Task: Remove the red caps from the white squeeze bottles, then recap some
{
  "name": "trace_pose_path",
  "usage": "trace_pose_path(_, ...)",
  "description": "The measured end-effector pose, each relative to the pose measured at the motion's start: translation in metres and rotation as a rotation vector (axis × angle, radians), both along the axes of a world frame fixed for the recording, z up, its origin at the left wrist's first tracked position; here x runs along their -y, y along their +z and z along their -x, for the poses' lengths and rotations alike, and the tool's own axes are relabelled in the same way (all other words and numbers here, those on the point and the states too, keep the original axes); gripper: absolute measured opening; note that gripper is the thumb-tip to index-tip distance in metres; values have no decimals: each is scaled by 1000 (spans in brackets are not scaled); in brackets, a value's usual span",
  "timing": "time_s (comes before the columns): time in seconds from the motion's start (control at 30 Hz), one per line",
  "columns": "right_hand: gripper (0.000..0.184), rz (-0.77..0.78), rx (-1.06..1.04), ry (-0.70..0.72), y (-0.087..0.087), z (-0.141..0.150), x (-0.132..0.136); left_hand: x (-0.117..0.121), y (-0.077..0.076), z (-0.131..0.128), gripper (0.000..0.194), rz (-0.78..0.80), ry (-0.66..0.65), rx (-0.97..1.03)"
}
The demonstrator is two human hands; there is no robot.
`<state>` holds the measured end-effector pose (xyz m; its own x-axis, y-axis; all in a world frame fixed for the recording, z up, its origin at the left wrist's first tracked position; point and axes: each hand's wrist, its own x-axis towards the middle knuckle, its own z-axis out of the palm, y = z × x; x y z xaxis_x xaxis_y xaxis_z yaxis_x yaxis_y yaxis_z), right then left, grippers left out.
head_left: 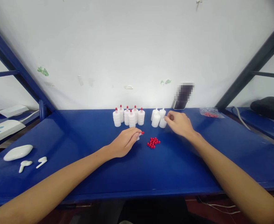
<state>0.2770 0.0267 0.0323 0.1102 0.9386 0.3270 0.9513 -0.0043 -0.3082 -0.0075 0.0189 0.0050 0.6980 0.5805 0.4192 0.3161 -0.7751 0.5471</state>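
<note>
My left hand (pixel 125 142) rests on the blue table (pixel 85 174), fingers curled around a small white bottle with a red cap (pixel 140 134) that pokes out at the fingertips. Right of it lies a small pile of red caps (pixel 153 142). My right hand (pixel 179 123) reaches to a group of uncapped white bottles (pixel 157 118), its fingers pinched against the nearest one. Several white bottles with red caps (pixel 128 116) stand in a cluster at the back of the table.
A white earbud case (pixel 18 152) and two earbuds (pixel 33 164) lie at the left. A phone (pixel 183 96) leans on the wall. A clear bag of red caps (pixel 210 113) sits at the back right. Dark blue frame bars slant up both sides.
</note>
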Motion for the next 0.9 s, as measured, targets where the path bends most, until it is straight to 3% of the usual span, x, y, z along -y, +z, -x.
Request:
trace_pose_path(0.1, 23, -82, -45, 102, 3, 5, 7, 0, 0, -1, 34, 14, -5, 27)
trace_pose_path(0.17, 25, -84, -81, 311, 6, 16, 16, 0, 0, 0, 35, 32, -16, 30)
trace_pose_path(0.27, 25, 34, -83, 672, 7, 41, 34, 2, 1, 1, 32, 26, -60, -2)
trace_pose_path(0.4, 28, 52, 56, 885, 7, 67, 49, 4, 1, 3, 23, -41, -131, -63)
trace_pose_path(0.53, 35, 40, 66, 957, 9, 69, 52, 5, 2, 0, 13, -85, -158, -135)
trace_pose_path(0.73, 35, 82, -78, 929, 10, 68, 49, 4, 1, -5, 7, -267, -78, -165)
trace_pose_path(0.9, 44, -13, -116, 719, 15, 48, 42, -2, 4, 3, 18, -489, -23, -218)
